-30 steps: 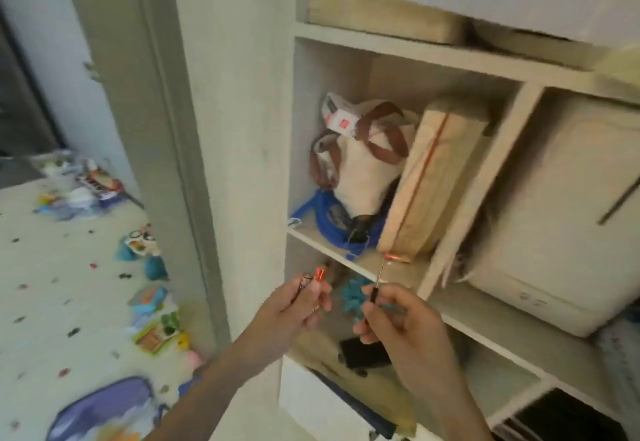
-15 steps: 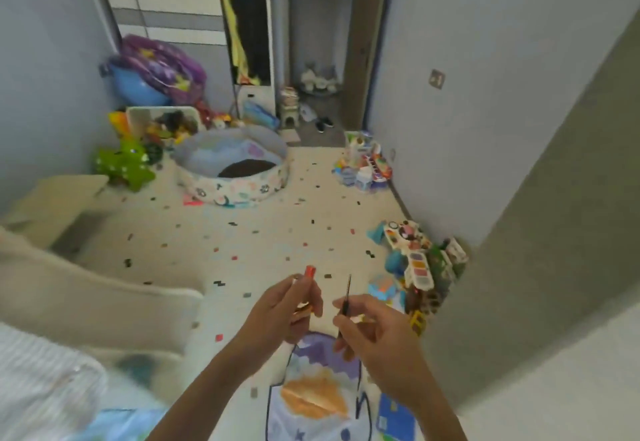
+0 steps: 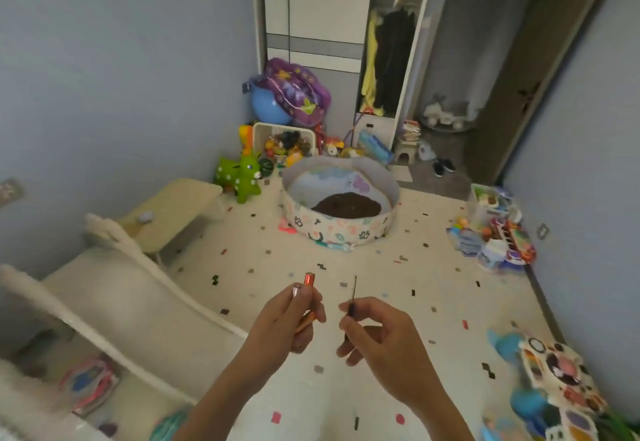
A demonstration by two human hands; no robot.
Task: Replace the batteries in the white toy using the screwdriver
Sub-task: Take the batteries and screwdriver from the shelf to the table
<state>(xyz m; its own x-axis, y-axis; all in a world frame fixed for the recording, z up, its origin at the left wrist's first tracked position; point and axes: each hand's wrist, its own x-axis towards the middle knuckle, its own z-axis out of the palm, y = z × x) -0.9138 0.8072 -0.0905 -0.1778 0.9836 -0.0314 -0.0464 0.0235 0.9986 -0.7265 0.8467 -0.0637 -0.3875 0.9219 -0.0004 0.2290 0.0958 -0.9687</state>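
"Over the speckled floor (image 3: 381,260), lower centre: what is entered first?"

"Item 1, left hand (image 3: 287,323): fingers curled round two batteries (image 3: 309,281), orange-red with metal ends, tips standing up past the thumb. Item 2, right hand (image 3: 381,336): thumb and forefinger pinch the dark handle of a thin screwdriver (image 3: 350,311), shaft pointing up; the other fingers loosely bent. Hands near each other, not touching."

"And the white toy?"

"Item 3, white toy (image 3: 561,375): on the floor at lower right, close to the wall, face covered in coloured patches (blurred; teal parts beside it). Well apart from both hands, untouched."

"Remaining stock?"

"Item 4, round fabric play pen (image 3: 339,229): mid-floor, dark patch inside. Item 5, green deer (image 3: 240,177): left of the pen, upright. Item 6, low cream tabletop (image 3: 173,205): by the left wall, one small object on it, too blurred to name. Item 7, heap of toys (image 3: 495,240): along the right wall. Item 8, wardrobe (image 3: 329,8): far end, one section open, clothes hanging inside."
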